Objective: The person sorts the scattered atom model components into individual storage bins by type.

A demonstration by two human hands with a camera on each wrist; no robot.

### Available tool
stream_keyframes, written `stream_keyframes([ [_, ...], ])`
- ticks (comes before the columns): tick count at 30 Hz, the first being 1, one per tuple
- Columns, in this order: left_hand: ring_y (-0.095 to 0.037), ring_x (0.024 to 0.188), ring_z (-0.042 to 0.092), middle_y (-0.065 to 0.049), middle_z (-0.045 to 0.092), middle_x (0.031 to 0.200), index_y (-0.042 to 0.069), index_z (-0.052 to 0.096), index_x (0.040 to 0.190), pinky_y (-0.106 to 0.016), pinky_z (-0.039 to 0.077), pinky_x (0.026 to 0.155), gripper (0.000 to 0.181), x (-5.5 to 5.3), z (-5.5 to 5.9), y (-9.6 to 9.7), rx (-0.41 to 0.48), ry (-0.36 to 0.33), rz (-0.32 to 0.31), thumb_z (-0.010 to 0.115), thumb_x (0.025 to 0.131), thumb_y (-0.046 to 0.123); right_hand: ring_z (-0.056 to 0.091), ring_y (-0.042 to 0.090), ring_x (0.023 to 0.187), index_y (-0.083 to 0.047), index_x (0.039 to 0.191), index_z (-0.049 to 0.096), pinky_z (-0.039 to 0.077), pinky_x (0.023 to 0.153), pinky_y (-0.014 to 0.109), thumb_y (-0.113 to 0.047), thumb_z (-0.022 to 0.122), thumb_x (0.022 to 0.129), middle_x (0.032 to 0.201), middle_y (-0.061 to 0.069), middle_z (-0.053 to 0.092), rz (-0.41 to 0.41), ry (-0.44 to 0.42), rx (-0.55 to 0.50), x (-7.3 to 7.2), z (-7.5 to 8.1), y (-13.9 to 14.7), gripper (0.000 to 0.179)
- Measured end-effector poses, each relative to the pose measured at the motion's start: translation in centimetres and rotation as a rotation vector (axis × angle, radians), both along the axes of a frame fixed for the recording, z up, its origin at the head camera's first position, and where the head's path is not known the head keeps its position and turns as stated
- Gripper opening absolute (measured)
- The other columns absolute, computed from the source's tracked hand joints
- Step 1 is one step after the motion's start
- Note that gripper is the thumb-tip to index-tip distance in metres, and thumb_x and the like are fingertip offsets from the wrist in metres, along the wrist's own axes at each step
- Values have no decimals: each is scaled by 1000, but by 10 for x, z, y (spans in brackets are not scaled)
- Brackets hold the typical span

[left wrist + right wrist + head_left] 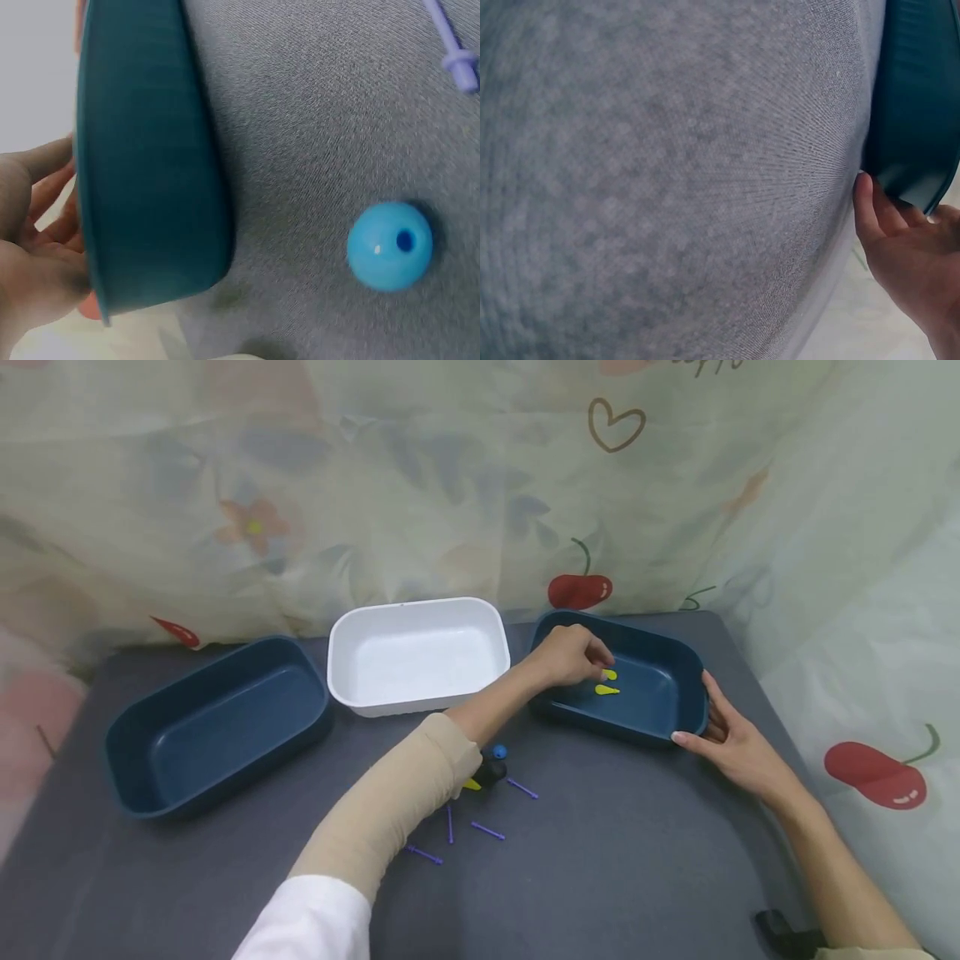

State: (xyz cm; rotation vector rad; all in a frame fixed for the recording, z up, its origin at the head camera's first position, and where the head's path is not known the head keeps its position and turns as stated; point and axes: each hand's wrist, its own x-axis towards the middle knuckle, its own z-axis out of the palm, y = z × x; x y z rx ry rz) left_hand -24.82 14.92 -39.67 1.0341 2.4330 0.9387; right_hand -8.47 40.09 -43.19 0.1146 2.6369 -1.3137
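Note:
My left hand (572, 656) reaches over the near-left side of the right-hand dark blue tub (592, 717). Its fingertips pinch a small yellow piece (611, 675) low inside; the grip is partly hidden. Just below lies another yellow piece (607, 690), with one rounded and one narrow end. In the left wrist view the tub's wall hides the fingertips of that hand (37, 247). My right hand (738, 747) grips the tub's right end, thumb at the front corner and fingers along the side. The right wrist view shows that hand (911, 247) against the tub wall (915, 112).
A white tub (416, 702) stands in the middle, another dark blue tub (217, 777) to the left. Near the left sleeve lie a blue ball (499, 752) with a hole, a black object (491, 771) and several purple sticks (487, 831). A printed curtain (420, 485) hangs behind.

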Motion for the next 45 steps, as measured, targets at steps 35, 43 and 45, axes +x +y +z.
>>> stream_keyframes([
  [35, -4, 87, 64, 4, 71, 104, 16, 71, 118, -17, 49, 80, 26, 46, 28, -91, 192, -27, -37, 72, 92, 16, 29, 49, 141, -38, 155, -14, 39, 79, 2, -34, 67, 96, 162, 24, 11, -7, -3, 22, -1, -2, 2, 101],
  [43, -4, 83, 63, 7, 70, 100, 15, 72, 116, -20, 51, 77, 26, 57, 35, -119, 245, -3, -2, 73, 91, 14, 30, 52, 138, -33, 156, -15, 40, 78, 3, -31, 67, 97, 161, 27, 11, -9, -7, 17, -2, -3, 1, 101],
  [45, -5, 84, 62, 6, 71, 100, 14, 73, 116, -20, 51, 78, 26, 59, 34, -126, 251, -3, 8, 74, 90, 13, 31, 52, 138, -31, 157, -14, 40, 79, 4, -30, 67, 97, 161, 27, 13, -9, -4, 5, -2, -3, 0, 101],
])
